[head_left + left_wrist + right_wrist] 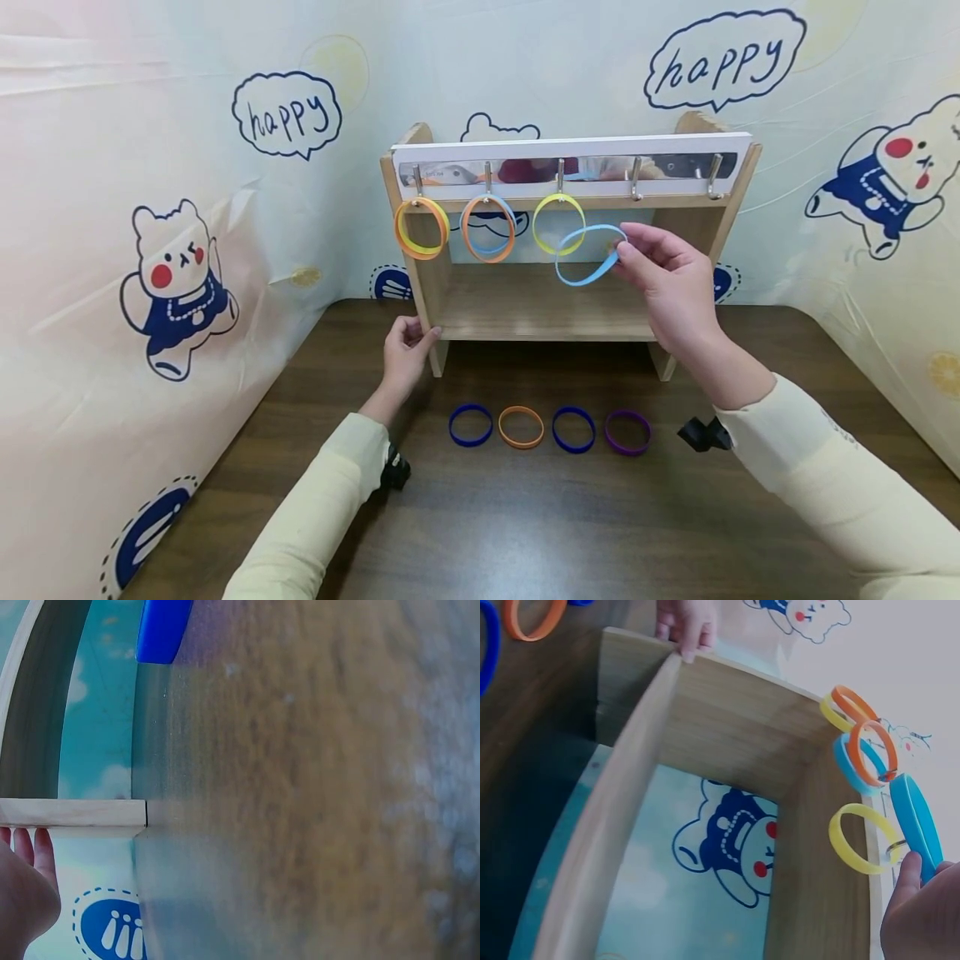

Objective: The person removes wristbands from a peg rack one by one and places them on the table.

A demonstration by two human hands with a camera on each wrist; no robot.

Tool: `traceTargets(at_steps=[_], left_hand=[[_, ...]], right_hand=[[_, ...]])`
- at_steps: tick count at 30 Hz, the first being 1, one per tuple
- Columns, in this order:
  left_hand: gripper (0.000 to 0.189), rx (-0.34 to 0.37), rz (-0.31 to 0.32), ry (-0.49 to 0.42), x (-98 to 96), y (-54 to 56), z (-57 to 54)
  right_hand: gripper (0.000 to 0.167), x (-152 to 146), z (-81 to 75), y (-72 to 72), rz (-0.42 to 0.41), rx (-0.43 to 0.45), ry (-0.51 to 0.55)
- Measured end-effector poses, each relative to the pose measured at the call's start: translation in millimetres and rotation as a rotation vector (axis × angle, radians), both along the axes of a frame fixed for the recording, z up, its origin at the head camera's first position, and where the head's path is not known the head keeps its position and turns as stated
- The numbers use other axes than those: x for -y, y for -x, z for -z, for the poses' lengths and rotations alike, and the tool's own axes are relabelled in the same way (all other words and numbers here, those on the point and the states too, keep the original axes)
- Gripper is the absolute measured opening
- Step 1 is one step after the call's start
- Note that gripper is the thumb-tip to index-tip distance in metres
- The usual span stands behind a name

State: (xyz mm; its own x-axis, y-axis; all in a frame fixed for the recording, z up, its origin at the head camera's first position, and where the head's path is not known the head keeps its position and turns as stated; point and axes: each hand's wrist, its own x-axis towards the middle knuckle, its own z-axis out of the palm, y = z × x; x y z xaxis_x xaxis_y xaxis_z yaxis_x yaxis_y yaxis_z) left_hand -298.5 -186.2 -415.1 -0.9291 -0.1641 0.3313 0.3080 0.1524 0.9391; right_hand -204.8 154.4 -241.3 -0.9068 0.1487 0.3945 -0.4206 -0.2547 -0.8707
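Between thumb and fingers, my right hand (675, 287) pinches a light blue wristband (592, 277) in front of the rack's middle hook (560, 175). A yellow wristband (537, 225) hangs from that hook; in the head view the blue band overlaps its lower right edge. In the right wrist view the blue band (916, 825) is beside the hanging yellow one (847, 851). My left hand (405, 354) holds the left side panel of the wooden rack (417, 287) low down, near the shelf. In the left wrist view its fingers (45, 855) touch the panel's edge.
Orange and yellow bands (402, 242) hang on the leftmost hook, orange and blue ones (512, 242) on the second. The two right hooks (636, 179) carry no band. Dark blue (452, 433), orange (521, 447), another dark blue (573, 451) and purple (628, 452) bands lie before the rack.
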Motion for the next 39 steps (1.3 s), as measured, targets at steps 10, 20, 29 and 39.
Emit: traceTargets(at_steps=[10, 20, 29, 39], left_hand=[[0.027, -0.070, -0.015, -0.018, -0.1, 5.9, 8.9], [0.027, -0.075, -0.018, -0.020, 0.7, 5.5, 10.3], [0.030, -0.073, -0.002, -0.019, 1.1, 6.7, 9.1], [0.027, -0.059, 0.024, -0.013, -2.2, -10.2, -10.5]], right_hand=[[0.025, -16, 26.5, -10.1, -0.068, 0.043, 0.005], [0.028, -36, 54.3, -15.4, -0.090, 0.104, -0.007], [0.021, -51, 77.7, -18.0, -0.106, 0.138, -0.034], [0.021, -62, 98.8, -19.2, -0.095, 0.199, -0.100]])
